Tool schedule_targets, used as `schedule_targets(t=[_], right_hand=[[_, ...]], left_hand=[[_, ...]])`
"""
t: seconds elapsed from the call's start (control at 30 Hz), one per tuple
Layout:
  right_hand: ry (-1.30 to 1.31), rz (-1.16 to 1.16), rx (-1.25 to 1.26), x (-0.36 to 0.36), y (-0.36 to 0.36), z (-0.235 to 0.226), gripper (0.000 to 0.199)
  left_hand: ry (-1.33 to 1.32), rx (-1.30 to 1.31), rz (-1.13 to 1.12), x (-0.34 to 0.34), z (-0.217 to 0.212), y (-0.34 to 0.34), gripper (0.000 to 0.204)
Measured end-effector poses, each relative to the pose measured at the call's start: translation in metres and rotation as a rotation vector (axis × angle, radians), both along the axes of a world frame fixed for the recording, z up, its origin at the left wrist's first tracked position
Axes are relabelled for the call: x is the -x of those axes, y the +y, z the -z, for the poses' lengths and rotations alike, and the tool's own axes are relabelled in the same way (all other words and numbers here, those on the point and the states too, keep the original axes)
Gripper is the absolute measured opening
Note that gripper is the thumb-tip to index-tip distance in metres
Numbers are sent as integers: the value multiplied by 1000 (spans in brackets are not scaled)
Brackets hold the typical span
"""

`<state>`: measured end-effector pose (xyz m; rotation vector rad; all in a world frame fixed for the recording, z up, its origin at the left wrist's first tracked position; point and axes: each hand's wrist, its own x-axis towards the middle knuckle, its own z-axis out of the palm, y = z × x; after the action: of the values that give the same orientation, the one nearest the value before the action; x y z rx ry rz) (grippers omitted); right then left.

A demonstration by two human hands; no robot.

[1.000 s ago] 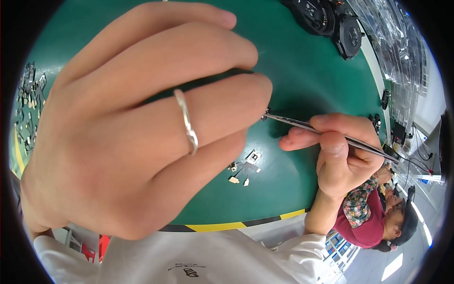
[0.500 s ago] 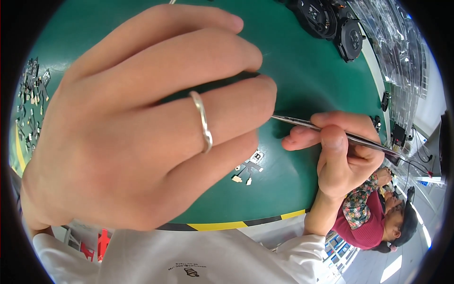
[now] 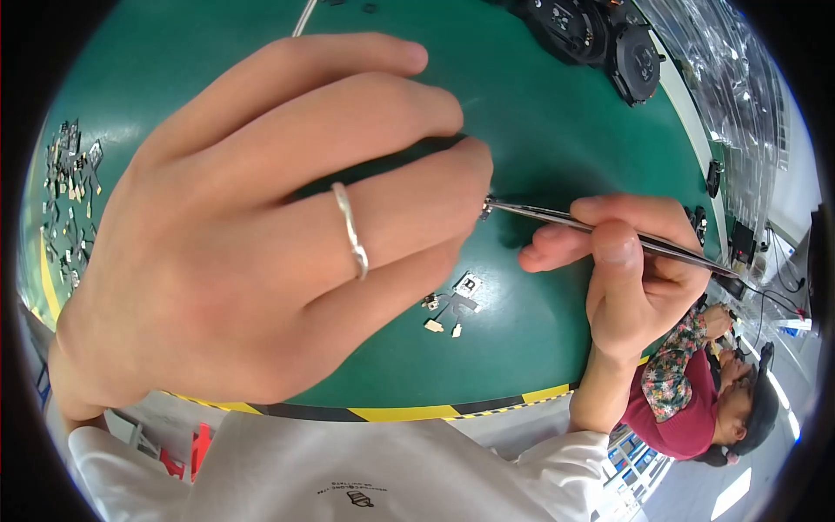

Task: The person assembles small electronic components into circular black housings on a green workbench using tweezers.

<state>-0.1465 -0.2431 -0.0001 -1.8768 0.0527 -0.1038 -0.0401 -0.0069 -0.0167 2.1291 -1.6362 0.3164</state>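
Observation:
My left hand [image 3: 261,235], wearing a silver ring [image 3: 350,230], hangs large and close over the mat with its fingers curled together. At its fingertips peeks a small dark part [image 3: 485,207], mostly hidden behind the index finger. My right hand [image 3: 639,270] grips slim metal tweezers [image 3: 557,217] between thumb and fingers. Their tips touch or nearly touch that small part. Below the left fingertips, a small module with flat flex cables and gold connector ends [image 3: 459,303] lies on the green mat [image 3: 522,357].
Many similar flex-cable pieces [image 3: 74,183] lie at the far left. Black round housings [image 3: 600,52] stand at the back right, beside clear plastic packaging [image 3: 722,87]. Yellow-black tape [image 3: 404,412] marks the near table edge. Another person [image 3: 687,396] sits at the right.
My left hand has shifted slightly left, uncovering the small dark part at the tweezers' tips and more of the flex-cable module. The tweezers' tips have moved a little left.

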Motion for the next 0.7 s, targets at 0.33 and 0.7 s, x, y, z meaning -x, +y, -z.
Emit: schedule_targets(t=[0.33,0.7], right_hand=[[-16,-69,-1,-1,-4,1,25],[-453,-306,340,19,-14,4,36]], left_hand=[[-29,-46,13,8,-22,-3,30],[120,164,0,8,9,4,14]])
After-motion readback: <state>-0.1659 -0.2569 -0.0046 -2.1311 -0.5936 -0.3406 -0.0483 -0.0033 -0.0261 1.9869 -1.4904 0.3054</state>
